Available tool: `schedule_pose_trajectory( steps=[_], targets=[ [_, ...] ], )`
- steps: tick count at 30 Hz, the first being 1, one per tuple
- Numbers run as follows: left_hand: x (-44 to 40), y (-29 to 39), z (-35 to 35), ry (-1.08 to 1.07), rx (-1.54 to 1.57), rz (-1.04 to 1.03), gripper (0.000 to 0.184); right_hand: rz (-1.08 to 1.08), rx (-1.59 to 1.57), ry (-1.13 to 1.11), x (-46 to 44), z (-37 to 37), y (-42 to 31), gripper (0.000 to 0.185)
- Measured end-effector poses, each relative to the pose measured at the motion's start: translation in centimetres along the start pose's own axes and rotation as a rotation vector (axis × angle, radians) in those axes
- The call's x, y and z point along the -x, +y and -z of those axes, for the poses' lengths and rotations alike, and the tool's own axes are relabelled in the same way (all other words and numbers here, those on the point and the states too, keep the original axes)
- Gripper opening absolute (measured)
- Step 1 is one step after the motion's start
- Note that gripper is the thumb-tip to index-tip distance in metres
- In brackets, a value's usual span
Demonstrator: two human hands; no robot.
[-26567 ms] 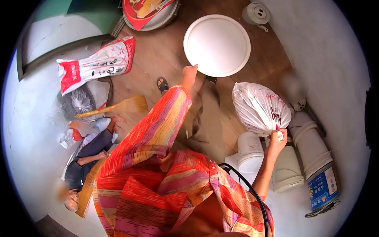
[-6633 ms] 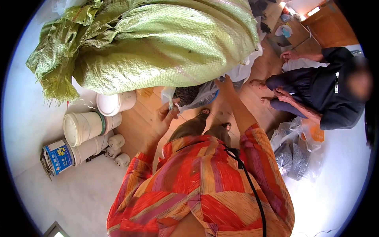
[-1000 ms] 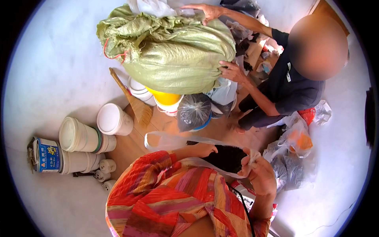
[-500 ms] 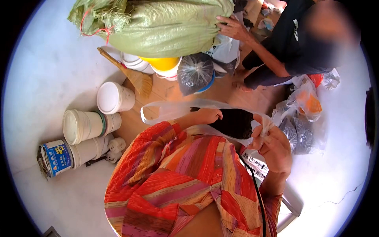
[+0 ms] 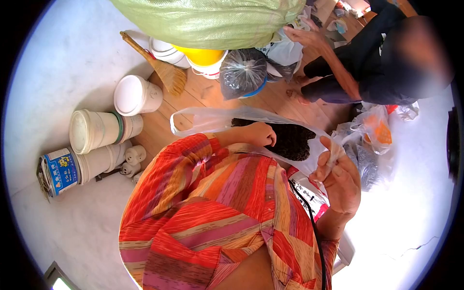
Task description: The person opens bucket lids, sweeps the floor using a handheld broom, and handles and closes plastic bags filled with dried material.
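A clear plastic bag (image 5: 198, 116) hangs open in front of my body, with dark crumbly material (image 5: 292, 140) inside. My right hand (image 5: 340, 180) pinches the bag's gathered edge on the right. Above the bag's mouth, beside the dark material, my left hand (image 5: 260, 134) is closed with its fingers curled down; what they hold, if anything, is hidden. Part of a white printed bag (image 5: 309, 195) shows below my right wrist.
Another person's hand (image 5: 307, 36) is by a large green woven sack (image 5: 212, 21) at the top. White buckets (image 5: 137, 95) and a broom (image 5: 164, 70) are at left. A tied bag of dark stuff (image 5: 243, 72) stands ahead; several plastic bags (image 5: 374, 130) lie at right.
The green sack has shifted up and right in view, and the other person's hand has come off its side. More of the dark material shows in the bag. My left hand has turned slightly.
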State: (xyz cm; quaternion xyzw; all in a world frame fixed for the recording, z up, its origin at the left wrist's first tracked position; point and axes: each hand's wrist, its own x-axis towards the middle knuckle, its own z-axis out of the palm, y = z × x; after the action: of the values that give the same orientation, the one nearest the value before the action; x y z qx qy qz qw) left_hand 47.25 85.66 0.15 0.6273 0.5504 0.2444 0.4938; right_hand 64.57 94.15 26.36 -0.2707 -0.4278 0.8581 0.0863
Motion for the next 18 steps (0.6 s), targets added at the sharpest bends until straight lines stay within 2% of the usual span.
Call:
schedule_pose_trajectory(
  steps=[5,8,10,11,13,14,18],
  targets=[
    [0.3,-0.2,0.7,-0.013,0.118,0.025,0.017,-0.004,0.010,-0.008,-0.2,0.0,-0.1,0.058],
    [0.2,-2.0,-0.6,0.072,0.102,-0.026,0.018,-0.004,0.015,-0.018,-0.2,0.2,-0.1,0.057],
    [0.3,-2.7,-1.3,0.072,-0.085,-0.114,0.021,-0.003,0.017,-0.023,-0.2,0.3,0.0,0.057],
    [0.4,-3.0,-1.6,0.066,-0.082,-0.116,0.021,-0.001,0.015,-0.033,-0.2,0.3,-0.1,0.057],
    [1.1,-2.4,-1.8,-0.076,-0.186,-0.200,0.021,-0.001,0.009,-0.035,-0.1,0.2,0.0,0.057],
    [1.2,-2.7,-2.2,-0.023,-0.168,-0.277,0.021,-0.007,0.008,-0.031,-0.1,0.2,0.0,0.057],
    [1.8,-0.3,-1.4,0.076,-0.128,-0.250,0.017,-0.011,0.032,0.026,-0.1,-0.2,0.1,0.064]
  ],
)
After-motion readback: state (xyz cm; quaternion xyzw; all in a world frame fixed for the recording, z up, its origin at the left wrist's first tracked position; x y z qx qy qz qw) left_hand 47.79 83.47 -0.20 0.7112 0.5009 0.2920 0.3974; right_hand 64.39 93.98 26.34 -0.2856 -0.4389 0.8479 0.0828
